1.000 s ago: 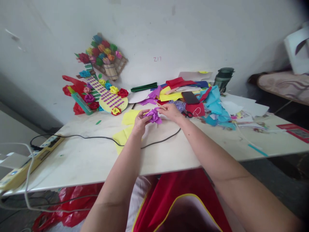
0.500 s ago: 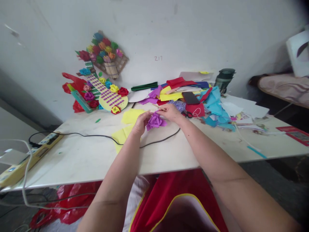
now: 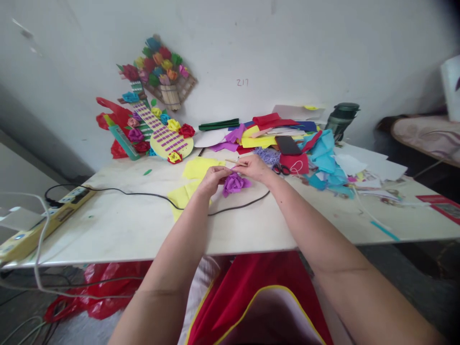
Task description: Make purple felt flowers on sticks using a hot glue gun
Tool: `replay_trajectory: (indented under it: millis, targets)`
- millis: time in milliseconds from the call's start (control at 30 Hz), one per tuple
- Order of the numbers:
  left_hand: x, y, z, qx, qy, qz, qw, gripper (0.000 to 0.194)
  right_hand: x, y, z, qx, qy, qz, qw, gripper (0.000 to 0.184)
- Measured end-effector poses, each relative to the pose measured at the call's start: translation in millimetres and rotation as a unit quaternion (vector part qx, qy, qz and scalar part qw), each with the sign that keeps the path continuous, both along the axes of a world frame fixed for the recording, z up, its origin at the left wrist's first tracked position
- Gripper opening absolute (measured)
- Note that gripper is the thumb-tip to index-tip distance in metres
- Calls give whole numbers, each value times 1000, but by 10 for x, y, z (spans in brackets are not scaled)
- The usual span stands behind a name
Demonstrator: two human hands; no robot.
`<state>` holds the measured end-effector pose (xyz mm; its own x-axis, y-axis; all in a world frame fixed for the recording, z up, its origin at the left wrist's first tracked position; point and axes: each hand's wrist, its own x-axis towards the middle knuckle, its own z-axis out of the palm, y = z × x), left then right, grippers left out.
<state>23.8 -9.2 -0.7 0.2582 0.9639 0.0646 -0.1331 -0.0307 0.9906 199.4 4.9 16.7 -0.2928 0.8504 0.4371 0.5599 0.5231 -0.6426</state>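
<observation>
A purple crepe-paper flower (image 3: 235, 184) hangs just above the table between my two hands, its ruffled petals facing me. My left hand (image 3: 214, 178) is closed, with fingertips pinching the flower's upper left edge. My right hand (image 3: 253, 167) pinches at the top of the flower, and a thin light stick (image 3: 232, 162) juts out leftward from its fingers. The exact grip on stick and paper is hidden behind the fingers. Yellow paper sheets (image 3: 185, 192) lie under and beside my left hand. A black cable (image 3: 237, 209) runs across the table in front of the flower.
Behind my right hand are scissors (image 3: 281, 169), purple shredded paper (image 3: 268, 155), a phone (image 3: 287, 145) and coloured paper sheets. A dark bottle (image 3: 342, 120) stands at the back right. A flower-decorated paper guitar (image 3: 171, 143) and a glue bottle (image 3: 122, 139) are at left, beyond a power strip (image 3: 50, 218).
The view has shifted slightly. My fingertips have moved in closer together at the top of the flower, and the flower sits a little further right of my left hand.
</observation>
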Motion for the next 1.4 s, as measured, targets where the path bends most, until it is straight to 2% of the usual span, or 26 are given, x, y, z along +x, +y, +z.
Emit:
replay_trajectory:
  millis: [133,267,400,600,800,1100,1400]
  targets:
    - [-3,26,-19,-1,-1,12,1000,24,10,-59,77,4,-56,-16,998,34]
    - [-18,67,-52,-4,2,55,998,23,36,-70,128,12,-42,-20,999,32]
    - [-37,90,-64,3,1,69,998,23,57,-36,99,32,-42,-10,999,25]
    - [-51,96,-60,25,-1,88,996,20,95,-40,55,30,-55,8,998,34]
    - [-53,87,-57,35,3,76,996,19,93,-24,33,-6,-59,18,998,35]
    - [-61,99,-80,26,4,60,998,16,97,-18,-5,-7,-45,64,997,33]
    - [-70,108,-104,35,0,40,999,19,88,11,-46,-32,-3,77,997,29]
